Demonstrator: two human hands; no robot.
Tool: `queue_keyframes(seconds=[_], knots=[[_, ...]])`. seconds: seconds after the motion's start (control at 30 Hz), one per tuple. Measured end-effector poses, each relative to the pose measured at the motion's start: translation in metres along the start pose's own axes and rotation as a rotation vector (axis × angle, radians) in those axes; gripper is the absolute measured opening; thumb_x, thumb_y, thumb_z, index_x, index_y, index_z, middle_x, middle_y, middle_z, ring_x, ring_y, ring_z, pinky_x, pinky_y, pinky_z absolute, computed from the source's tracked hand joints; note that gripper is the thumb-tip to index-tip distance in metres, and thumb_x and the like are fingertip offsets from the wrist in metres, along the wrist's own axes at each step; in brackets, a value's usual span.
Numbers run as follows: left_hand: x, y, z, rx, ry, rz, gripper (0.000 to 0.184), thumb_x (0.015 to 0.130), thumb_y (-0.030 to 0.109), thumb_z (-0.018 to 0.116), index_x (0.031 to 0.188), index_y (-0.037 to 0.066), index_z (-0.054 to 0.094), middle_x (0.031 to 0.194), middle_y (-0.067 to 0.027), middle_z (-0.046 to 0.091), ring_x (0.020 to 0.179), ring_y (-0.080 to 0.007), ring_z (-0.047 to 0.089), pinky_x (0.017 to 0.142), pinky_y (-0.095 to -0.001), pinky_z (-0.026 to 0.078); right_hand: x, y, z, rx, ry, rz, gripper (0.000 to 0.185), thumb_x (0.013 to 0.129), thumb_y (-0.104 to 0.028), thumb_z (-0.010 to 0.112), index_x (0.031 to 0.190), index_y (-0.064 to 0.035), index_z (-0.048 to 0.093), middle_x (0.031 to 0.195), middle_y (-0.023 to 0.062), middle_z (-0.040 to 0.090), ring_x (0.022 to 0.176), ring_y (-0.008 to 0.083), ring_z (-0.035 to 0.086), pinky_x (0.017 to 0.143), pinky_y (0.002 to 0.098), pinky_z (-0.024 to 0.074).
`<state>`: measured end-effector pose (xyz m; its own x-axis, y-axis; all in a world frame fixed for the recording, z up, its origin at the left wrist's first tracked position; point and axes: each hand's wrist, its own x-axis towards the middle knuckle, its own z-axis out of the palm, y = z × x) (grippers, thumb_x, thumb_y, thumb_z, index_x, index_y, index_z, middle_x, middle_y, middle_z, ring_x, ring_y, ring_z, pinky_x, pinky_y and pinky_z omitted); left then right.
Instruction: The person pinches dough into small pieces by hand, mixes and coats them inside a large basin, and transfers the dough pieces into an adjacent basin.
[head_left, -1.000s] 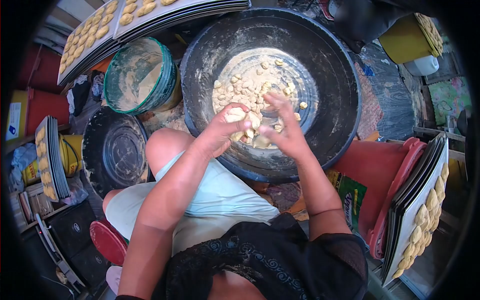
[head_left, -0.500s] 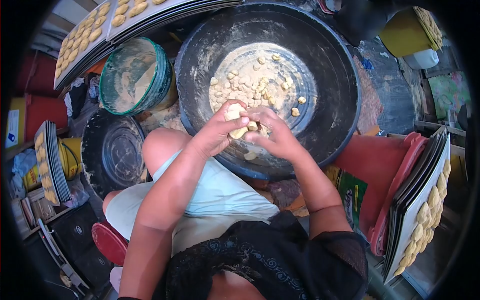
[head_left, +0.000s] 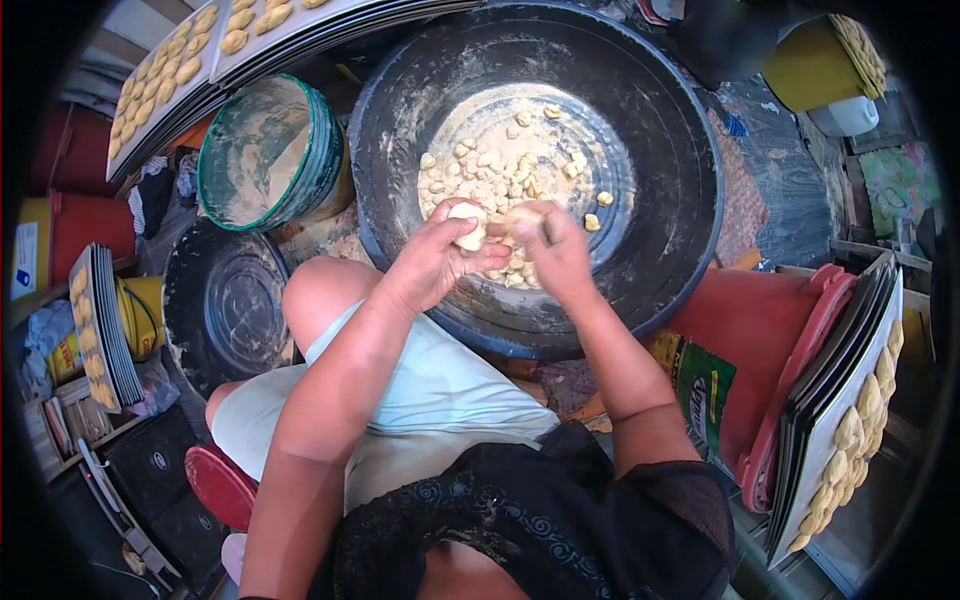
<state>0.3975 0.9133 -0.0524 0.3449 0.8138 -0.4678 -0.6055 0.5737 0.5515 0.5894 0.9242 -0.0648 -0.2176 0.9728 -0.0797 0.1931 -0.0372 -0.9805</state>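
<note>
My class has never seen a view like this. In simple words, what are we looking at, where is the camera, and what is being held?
There is no machine here: a person works with bare hands. The camera sits on their head, looking forward and down, so their own arms reach up the picture. The left hand holds a pale, dough-like lump. The right hand is close beside it, too blurred to tell what it grips. Below is a large black basin, with small pale pieces lying on a powdery bottom. A green-rimmed bucket stands to the left.
</note>
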Motion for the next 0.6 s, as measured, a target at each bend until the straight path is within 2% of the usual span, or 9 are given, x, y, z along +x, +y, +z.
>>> queue_keyframes(seconds=[0.03, 0.07, 0.17, 0.3, 0.37, 0.43, 0.53, 0.6], knots=[[0.002, 0.001, -0.006, 0.026, -0.006, 0.01, 0.04, 0.089, 0.008, 0.049, 0.128, 0.005, 0.037, 0.113, -0.0194, 0.055, 0.1, -0.0303, 0.061, 0.086, -0.0444, 0.053, 0.002, 0.0, -0.003, 0.172, 0.086, 0.18, 0.024, 0.081, -0.012, 0.067, 0.103, -0.0015, 0.063, 0.1, 0.011, 0.061, 0.094, 0.0234, 0.061, 0.079, 0.0366, 0.0478], [0.003, 0.001, -0.01, 0.052, -0.01, 0.02, 0.045, 0.088, 0.006, 0.049, 0.131, 0.005, 0.035, 0.113, -0.0188, 0.054, 0.099, -0.0304, 0.061, 0.084, -0.0431, 0.054, 0.005, 0.0, -0.015, -0.051, 0.01, 0.104, 0.028, 0.082, -0.014, 0.067, 0.106, -0.0015, 0.063, 0.108, 0.013, 0.059, 0.097, 0.0235, 0.059, 0.083, 0.0352, 0.047], [0.002, 0.005, -0.004, -0.085, -0.086, 0.006, 0.056, 0.085, 0.004, 0.05, 0.137, 0.005, 0.029, 0.112, -0.0184, 0.055, 0.095, -0.0283, 0.062, 0.082, -0.0405, 0.053, 0.008, -0.016, -0.006, -0.472, 0.06, -0.431, 0.039, 0.082, -0.016, 0.067, 0.118, -0.0029, 0.06, 0.115, 0.0141, 0.055, 0.098, 0.0241, 0.056, 0.087, 0.0337, 0.0454], [-0.002, 0.001, 0.009, 0.082, 0.012, 0.018, 0.063, 0.083, 0.003, 0.049, 0.141, 0.007, 0.024, 0.102, -0.0153, 0.057, 0.08, -0.0206, 0.06, 0.071, -0.0333, 0.05, 0.009, -0.015, 0.003, -0.096, -0.386, -0.117, 0.06, 0.078, -0.013, 0.07, 0.134, -0.009, 0.049, 0.124, 0.0148, 0.052, 0.115, 0.0267, 0.05, 0.098, 0.0319, 0.0386], [-0.003, -0.002, 0.004, 0.234, 0.054, -0.003, 0.065, 0.082, 0.003, 0.048, 0.141, 0.008, 0.022, 0.097, -0.0127, 0.058, 0.074, -0.0162, 0.056, 0.065, -0.0293, 0.047, 0.013, -0.017, 0.002, -0.118, -0.423, -0.112, 0.053, 0.078, -0.01, 0.07, 0.128, -0.007, 0.053, 0.118, 0.0134, 0.055, 0.109, 0.0259, 0.053, 0.096, 0.0329, 0.0402], [-0.003, 0.001, 0.003, 0.406, 0.07, -0.008, 0.057, 0.081, 0.003, 0.048, 0.136, 0.007, 0.032, 0.09, -0.0092, 0.058, 0.071, -0.0135, 0.054, 0.061, -0.0267, 0.043, 0.017, -0.016, -0.004, -0.234, -0.505, -0.079, 0.044, 0.078, -0.009, 0.069, 0.12, -0.0054, 0.057, 0.113, 0.0119, 0.057, 0.103, 0.0236, 0.056, 0.092, 0.0324, 0.042], [0.002, 0.004, -0.003, 0.552, 0.101, -0.068, 0.04, 0.079, 0.004, 0.049, 0.12, 0.005, 0.049, 0.083, -0.0048, 0.058, 0.071, -0.0121, 0.052, 0.062, -0.0255, 0.042, 0.023, 0.006, -0.01, -0.268, -0.23, -0.148, 0.029, 0.079, -0.014, 0.072, 0.103, -0.0023, 0.061, 0.101, 0.009, 0.057, 0.092, 0.023, 0.058, 0.084, 0.0335, 0.046], [0.008, 0.005, -0.01, 0.618, 0.125, -0.054, 0.028, 0.078, 0.007, 0.052, 0.106, 0.003, 0.058, 0.082, -0.0043, 0.058, 0.073, -0.0135, 0.053, 0.065, -0.0263, 0.043, 0.03, 0.014, -0.016, 0.322, 0.035, 0.077, 0.027, 0.08, -0.02, 0.073, 0.099, -0.0032, 0.063, 0.104, 0.0083, 0.059, 0.092, 0.0219, 0.059, 0.082, 0.0332, 0.0453]])
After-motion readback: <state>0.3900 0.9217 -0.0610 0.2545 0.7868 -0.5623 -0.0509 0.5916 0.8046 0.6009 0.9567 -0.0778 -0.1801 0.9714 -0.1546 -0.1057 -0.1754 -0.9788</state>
